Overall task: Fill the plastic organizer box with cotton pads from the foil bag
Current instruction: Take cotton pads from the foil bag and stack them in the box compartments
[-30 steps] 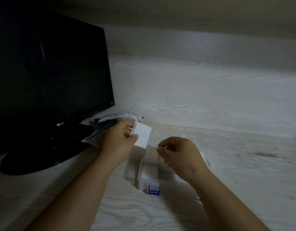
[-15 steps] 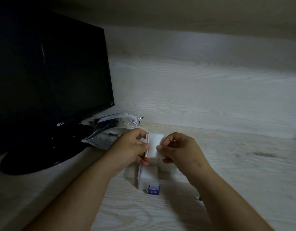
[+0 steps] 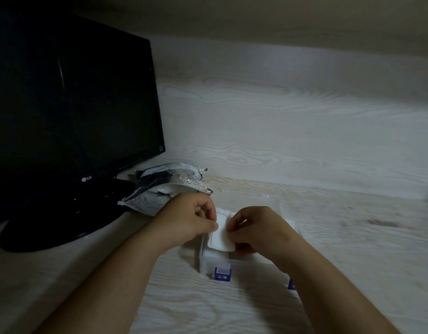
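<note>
Both grips pinch one white cotton pad [image 3: 220, 240], left hand [image 3: 189, 220] and right hand [image 3: 258, 227] on its two sides. The plastic organizer box [image 3: 246, 265] sits just under it, mid-frame; the foil bag [image 3: 164, 186] lies upper left.

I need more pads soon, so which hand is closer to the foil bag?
Left. The left hand sits just in front of the foil bag; the right hand is farther right, over the box.
</note>
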A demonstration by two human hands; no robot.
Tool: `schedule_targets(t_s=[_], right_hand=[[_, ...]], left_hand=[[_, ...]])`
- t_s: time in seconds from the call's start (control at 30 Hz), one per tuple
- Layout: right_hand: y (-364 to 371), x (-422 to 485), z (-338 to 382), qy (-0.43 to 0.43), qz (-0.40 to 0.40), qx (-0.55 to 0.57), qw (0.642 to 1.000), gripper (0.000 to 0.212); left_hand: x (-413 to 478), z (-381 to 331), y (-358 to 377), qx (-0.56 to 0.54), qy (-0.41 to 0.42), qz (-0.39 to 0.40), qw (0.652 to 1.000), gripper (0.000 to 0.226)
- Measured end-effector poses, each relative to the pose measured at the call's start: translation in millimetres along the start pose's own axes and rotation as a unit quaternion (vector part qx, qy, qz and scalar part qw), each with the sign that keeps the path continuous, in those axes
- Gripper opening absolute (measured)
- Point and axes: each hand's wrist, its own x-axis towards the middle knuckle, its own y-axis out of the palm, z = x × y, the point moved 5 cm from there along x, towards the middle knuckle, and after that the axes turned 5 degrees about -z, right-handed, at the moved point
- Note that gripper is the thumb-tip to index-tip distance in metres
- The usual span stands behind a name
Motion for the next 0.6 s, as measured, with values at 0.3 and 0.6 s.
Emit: schedule_targets(t_s=[0.3, 0.6], right_hand=[[9.9, -3.1, -0.5, -0.009, 0.057, -0.09, 0.994, 0.021], [11.9, -1.3, 0.7, -0.055, 0.023, -0.214, 0.975, 0.017]], left_hand=[[-6.7, -4.2, 8.1, 0.096, 0.009, 0.077, 0.992, 0.018], [-10.5, 0.1, 2.7, 0.206, 0.0, 0.066, 0.976, 0.012]])
